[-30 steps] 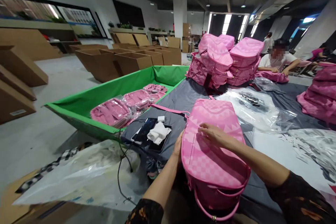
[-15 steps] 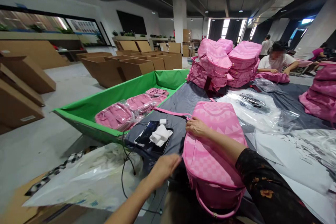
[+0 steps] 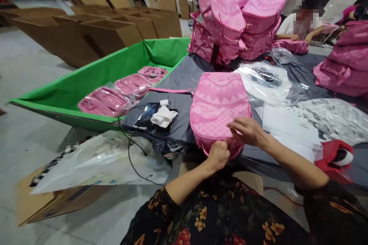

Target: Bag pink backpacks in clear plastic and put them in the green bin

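A pink patterned backpack (image 3: pixel 220 99) lies flat on the dark cloth-covered table, its top pattern in waves, zigzags and checks. My left hand (image 3: pixel 219 155) is closed in a fist at its near end, gripping the backpack's edge; what exactly lies inside the fingers is hidden. Over the near right corner hovers my right hand (image 3: pixel 248 131), fingers loosely bent and apart from the thumb, close to the bag's surface. A pink strap (image 3: pixel 171 90) stretches from the backpack's left side across the table.
Left stands a green-lined bin (image 3: pixel 94 67) with plastic-wrapped pink bags (image 3: pixel 106 99). Stacked pink backpacks (image 3: pixel 220 11) rise behind. Phones, a charger and a white cloth (image 3: pixel 163 116) lie left; white papers (image 3: pixel 290 126) and a red item (image 3: pixel 336 157) right. A person (image 3: pixel 301 23) works across the table.
My right hand has moved from the backpack's far left side to its near right. My left hand has come onto the near end and closed. The view has tilted down.
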Motion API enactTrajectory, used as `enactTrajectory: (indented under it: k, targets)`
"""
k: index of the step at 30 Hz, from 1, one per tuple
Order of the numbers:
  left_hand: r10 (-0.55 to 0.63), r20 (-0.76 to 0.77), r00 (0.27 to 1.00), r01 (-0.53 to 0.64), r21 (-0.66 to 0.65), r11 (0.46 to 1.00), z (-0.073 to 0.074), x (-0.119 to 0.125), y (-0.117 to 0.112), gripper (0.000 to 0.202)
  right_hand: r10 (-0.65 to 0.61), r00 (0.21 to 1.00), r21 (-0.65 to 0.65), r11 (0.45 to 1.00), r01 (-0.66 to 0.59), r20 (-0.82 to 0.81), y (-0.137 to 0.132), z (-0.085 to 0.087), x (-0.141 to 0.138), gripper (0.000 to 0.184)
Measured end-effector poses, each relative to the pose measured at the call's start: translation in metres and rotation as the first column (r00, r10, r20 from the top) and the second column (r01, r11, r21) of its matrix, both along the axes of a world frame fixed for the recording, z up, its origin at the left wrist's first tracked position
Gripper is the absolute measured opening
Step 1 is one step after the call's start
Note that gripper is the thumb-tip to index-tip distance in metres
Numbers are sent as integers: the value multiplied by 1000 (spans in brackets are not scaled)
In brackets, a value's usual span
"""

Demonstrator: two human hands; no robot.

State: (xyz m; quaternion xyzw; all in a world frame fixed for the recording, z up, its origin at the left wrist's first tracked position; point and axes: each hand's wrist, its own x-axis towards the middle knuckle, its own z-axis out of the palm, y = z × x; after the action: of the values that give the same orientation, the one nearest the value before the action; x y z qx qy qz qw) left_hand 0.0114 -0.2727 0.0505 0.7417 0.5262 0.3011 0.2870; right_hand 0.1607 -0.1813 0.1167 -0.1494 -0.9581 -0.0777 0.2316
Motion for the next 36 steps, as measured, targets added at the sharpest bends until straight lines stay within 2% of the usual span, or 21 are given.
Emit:
enactTrajectory:
  k: [2, 3, 5, 7, 8, 10, 12, 13, 16, 19, 21, 23, 24, 27, 29, 30, 31, 33, 34, 36]
  targets:
    - [50, 139, 989, -43, -53, 998, 1, -2, -5, 38, -16, 999, -11, 1000, 16, 29, -35, -8, 39, 25]
    - [50, 170, 984, -40, -63, 997, 2, 1, -9, 38, -41, 999, -9, 999, 41, 17, -48, -16, 50, 27]
    - [34, 239, 970, -12, -93, 996, 3, 7, -18, 34, -113, 991, 14, 993, 114, -72, -66, -38, 56, 28]
    - [49, 369, 928, 30, -207, 978, 3, 10, -26, 37, -181, 959, 23, 981, 190, -216, -74, -60, 47, 24]
    - [99, 457, 884, 51, -306, 951, 2, 10, -28, 44, -213, 932, 10, 974, 225, -293, -77, -69, 39, 22]
    - [296, 593, 749, 97, -540, 836, 2, 7, -27, 62, -292, 850, -74, 954, 289, -438, -81, -82, 22, 19]
    - [503, 613, 610, 126, -701, 702, 1, 5, -21, 74, -381, 739, -220, 925, 311, -555, -89, -87, 11, 16]
    - [573, 601, 557, 113, -739, 665, 2, 5, -17, 75, -424, 687, -297, 906, 303, -590, -94, -88, 10, 16]
    - [679, 568, 465, -9, -764, 646, 2, 10, -12, 65, -525, 596, -442, 847, 296, -608, -104, -88, 25, 16]
    - [711, 547, 441, -96, -759, 644, 0, 17, -14, 59, -597, 563, -466, 801, 377, -571, -85, -86, 60, 13]
    - [706, 549, 447, -122, -745, 656, -3, 20, -15, 60, -640, 540, -470, 768, 435, -546, -48, -82, 79, 13]
    - [685, 552, 476, -129, -727, 675, -4, 22, -15, 63, -690, 508, -496, 724, 480, -515, 3, -75, 83, 18]
    - [669, 550, 501, -121, -720, 683, -4, 21, -13, 65, -728, 466, -523, 686, 506, -503, 32, -72, 81, 22]
    - [574, 540, 616, -48, -702, 711, 0, 15, -5, 69, -863, 347, -684, 503, 529, -367, 102, -71, 63, 22]
    - [433, 538, 723, 28, -649, 760, 3, 4, -2, 70, -906, 291, -768, 416, 487, -307, 116, -80, 53, 16]
    - [334, 525, 783, 60, -598, 799, 3, -3, -2, 68, -907, 284, -779, 415, 470, -312, 110, -88, 50, 14]
    - [227, 489, 842, 78, -526, 847, 3, -10, -3, 64, -893, 295, -767, 445, 462, -341, 95, -97, 49, 13]
    - [36, 332, 943, 85, -341, 936, 1, -20, -7, 50, -825, 371, -685, 562, 464, -425, 44, -118, 49, 15]
    - [-44, 221, 974, 101, -252, 962, 0, -21, -9, 43, -784, 428, -632, 618, 467, -450, 13, -129, 50, 16]
    - [-180, -37, 983, 172, -157, 972, -2, -13, -8, 35, -734, 529, -572, 671, 472, -426, -44, -148, 49, 25]
